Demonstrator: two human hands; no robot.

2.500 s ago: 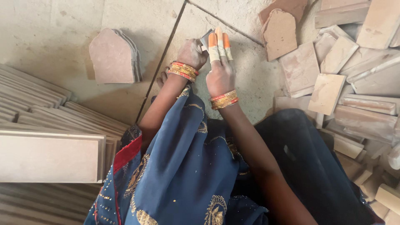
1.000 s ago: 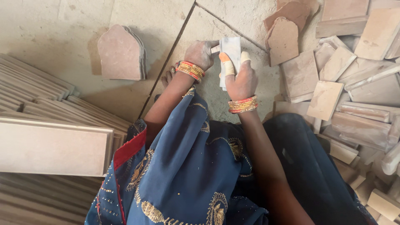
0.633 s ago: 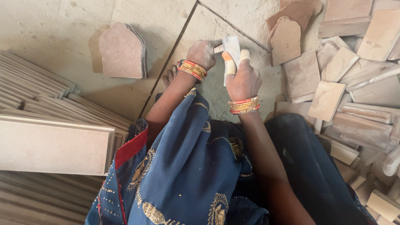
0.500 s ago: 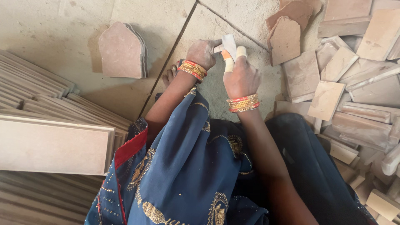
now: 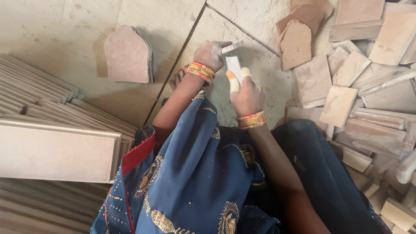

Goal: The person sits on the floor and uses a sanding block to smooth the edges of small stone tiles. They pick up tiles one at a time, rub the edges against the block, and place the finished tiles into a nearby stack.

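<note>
My left hand (image 5: 210, 54), dusty and with orange bangles at the wrist, pinches a small thin stone strip (image 5: 232, 47) that points to the right. Just below it my right hand (image 5: 248, 96) holds a pale flat rectangular piece (image 5: 234, 67) upright between thumb and fingers; those fingers are wrapped in orange and white tape. The two pieces are close together but apart. Both hands hover over the rough stone floor (image 5: 260, 73), with a blue patterned cloth (image 5: 190, 173) draped over my lap below.
A stack of arch-shaped pink stone tiles (image 5: 128, 54) lies to the left, and a few more arch-shaped tiles (image 5: 297, 43) to the upper right. A heap of rectangular stone offcuts (image 5: 351, 91) fills the right side. Long stone slabs (image 5: 56, 149) are piled at the left.
My right hand has drawn the pale piece down and away from the strip in my left hand. The left hand has stayed roughly in place.
</note>
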